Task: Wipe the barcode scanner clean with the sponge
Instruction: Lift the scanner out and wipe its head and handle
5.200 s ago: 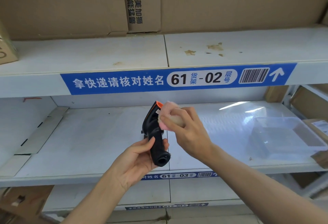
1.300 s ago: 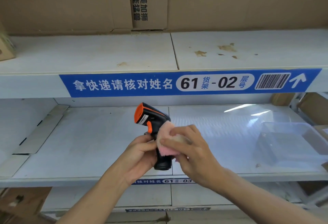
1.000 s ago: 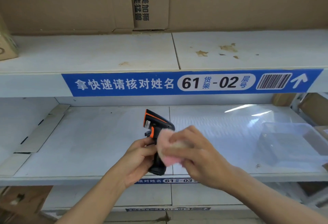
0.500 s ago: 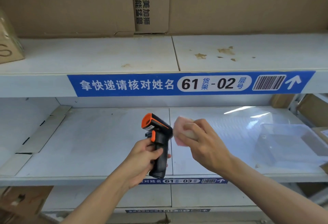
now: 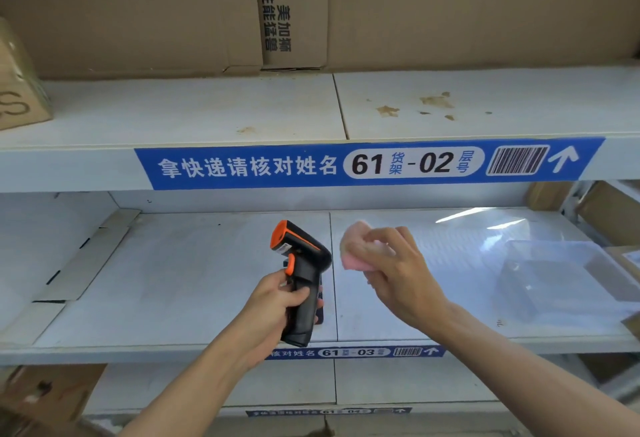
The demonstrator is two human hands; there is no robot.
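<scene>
A black barcode scanner (image 5: 304, 263) with an orange nose and orange trigger stands upright in front of the middle shelf, its head pointing left. My left hand (image 5: 273, 308) grips its handle from the left. A pink sponge (image 5: 353, 253) is pinched in my right hand (image 5: 394, 274), just right of the scanner's head. A small gap separates sponge and scanner. My fingers cover much of the sponge.
The white middle shelf (image 5: 194, 280) lies behind my hands. A clear plastic tray (image 5: 561, 280) rests on it at the right. Above runs a shelf edge with a blue label (image 5: 367, 163), and large cardboard boxes (image 5: 450, 10) stand on top.
My right hand has lifted the sponge off the scanner's handle and moved it right, leaving a gap. The scanner has turned upright with its head to the left.
</scene>
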